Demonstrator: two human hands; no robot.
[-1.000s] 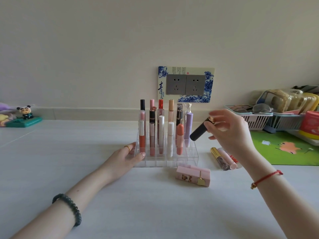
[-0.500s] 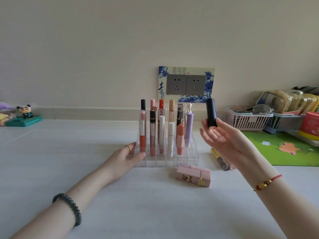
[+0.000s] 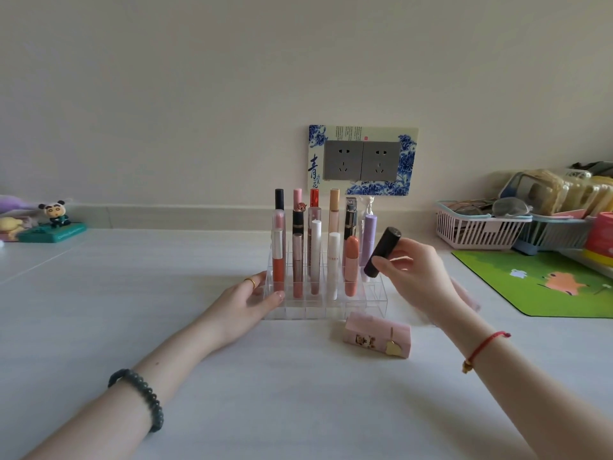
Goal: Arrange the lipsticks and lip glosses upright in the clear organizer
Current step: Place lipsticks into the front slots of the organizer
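Observation:
A clear organizer stands mid-table with several lipsticks and lip glosses upright in its back and middle rows, among them a purple tube and a coral lipstick. My right hand grips a black lipstick tube, tilted, just above the organizer's right side. My left hand rests flat against the organizer's left front corner, holding nothing. A pink lipstick case lies on its side in front of the organizer. One pink tube lies partly hidden behind my right wrist.
A green mat covers the table's right side. Behind it stand a pink basket and a blue basket with bags. A panda figurine sits far left. A double wall socket is behind the organizer.
My right hand has lowered the black tube from upright at head height down and left, tilting it over the organizer's right side. The left hand has stayed put.

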